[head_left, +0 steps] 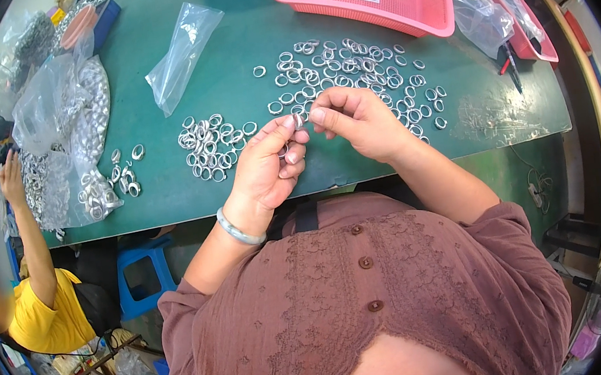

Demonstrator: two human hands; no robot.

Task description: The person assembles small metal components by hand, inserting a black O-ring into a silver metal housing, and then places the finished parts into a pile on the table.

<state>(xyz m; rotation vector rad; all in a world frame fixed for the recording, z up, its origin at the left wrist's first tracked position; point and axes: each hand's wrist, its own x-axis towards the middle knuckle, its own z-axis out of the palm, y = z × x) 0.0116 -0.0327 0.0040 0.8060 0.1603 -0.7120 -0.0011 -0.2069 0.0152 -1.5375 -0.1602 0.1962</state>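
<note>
My left hand [257, 166] pinches a small silver metal ring [298, 121] between thumb and fingertip, above the table's near edge. Part of another ring seems to show among its curled lower fingers. Just to the right, my right hand [364, 125] has thumb and forefinger pressed together close to that ring; what they hold, if anything, is too small to make out. A dense heap of silver rings [215, 144] lies left of my hands. Beyond and to the right, many more rings [331, 65] are spread loosely over the green table [134, 95].
A pink basket [363, 21] stands at the back right, with a clear bag and a pen [513, 71] beside it. An empty-looking plastic bag [185, 52] lies behind the heap. Bagged metal parts [88, 112] crowd the left. A person in yellow [51, 312] reaches in there, near a blue stool [144, 276].
</note>
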